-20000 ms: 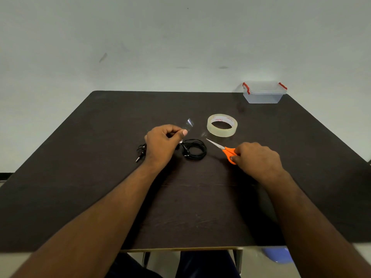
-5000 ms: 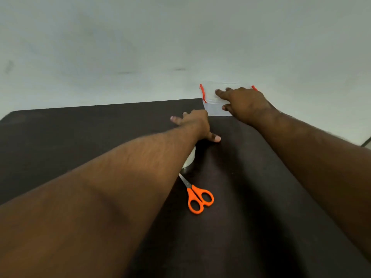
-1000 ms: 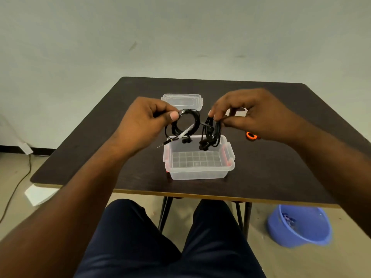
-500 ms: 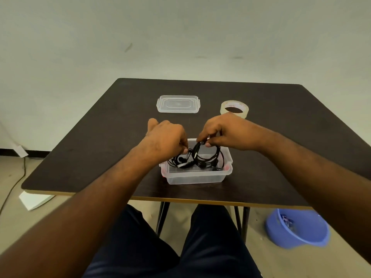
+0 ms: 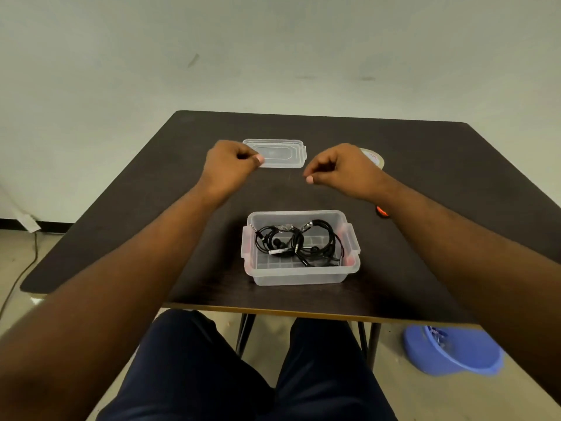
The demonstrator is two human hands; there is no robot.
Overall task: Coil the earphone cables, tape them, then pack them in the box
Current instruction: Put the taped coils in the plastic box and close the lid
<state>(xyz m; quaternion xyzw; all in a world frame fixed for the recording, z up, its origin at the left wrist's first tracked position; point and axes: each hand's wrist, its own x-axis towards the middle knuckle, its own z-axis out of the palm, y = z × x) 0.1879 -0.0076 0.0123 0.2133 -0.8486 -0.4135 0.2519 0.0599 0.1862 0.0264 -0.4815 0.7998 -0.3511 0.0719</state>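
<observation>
Nearest us, the box (image 5: 300, 270) sat at six o'clock with both earphones (image 5: 296, 242) now lying coiled inside; half a second before we were still lowering them. Beyond, our left hand (image 5: 229, 165) and right hand (image 5: 344, 168) had risen, fingers curled on nothing. The lid (image 5: 277, 153) waited at twelve, so closing remained.

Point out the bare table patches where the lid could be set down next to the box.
Bare table lies left of the box, under the left forearm, and right of it toward the table's right edge. The strip between box and lid is free too. Crowded: far right, by the tape roll and orange scissors handle.
</observation>
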